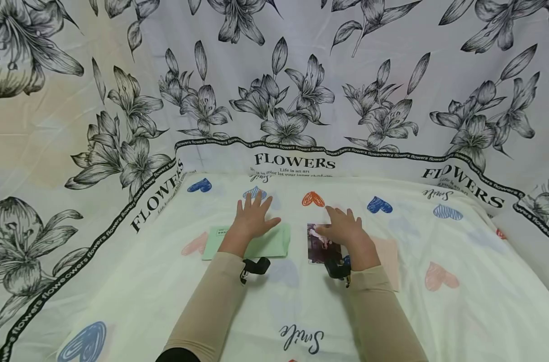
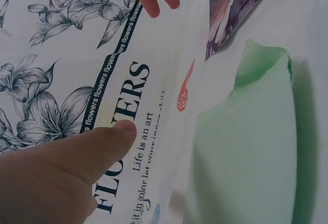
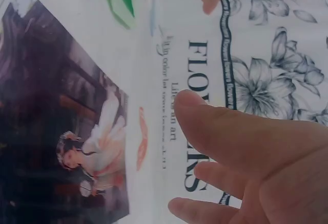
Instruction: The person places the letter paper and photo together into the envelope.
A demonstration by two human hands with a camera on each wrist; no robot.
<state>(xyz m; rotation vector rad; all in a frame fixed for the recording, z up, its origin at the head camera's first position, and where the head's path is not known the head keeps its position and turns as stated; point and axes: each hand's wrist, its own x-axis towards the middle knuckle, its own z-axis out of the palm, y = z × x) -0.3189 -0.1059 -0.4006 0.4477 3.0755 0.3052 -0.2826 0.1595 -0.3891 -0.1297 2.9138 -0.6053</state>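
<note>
My left hand (image 1: 251, 218) is spread over a light green envelope (image 1: 274, 241), fingers straight and nothing gripped. In the left wrist view the envelope (image 2: 246, 147) shows a torn, gaping end near the top. My right hand (image 1: 346, 229) hovers by a dark printed photo (image 1: 317, 251), its fingers extended and holding nothing. The right wrist view shows the photo (image 3: 61, 106) close up, with a figure in pale clothing on a dark background. Partly behind the right wrist lies a pink sheet of paper (image 1: 387, 256).
The papers lie on a white cloth (image 1: 301, 301) printed with hearts and the word Smile. Behind and at the left, a white fabric (image 1: 283, 55) with black line-drawn lilies hangs, edged by a black band. Small black devices (image 1: 256, 265) are strapped at both wrists.
</note>
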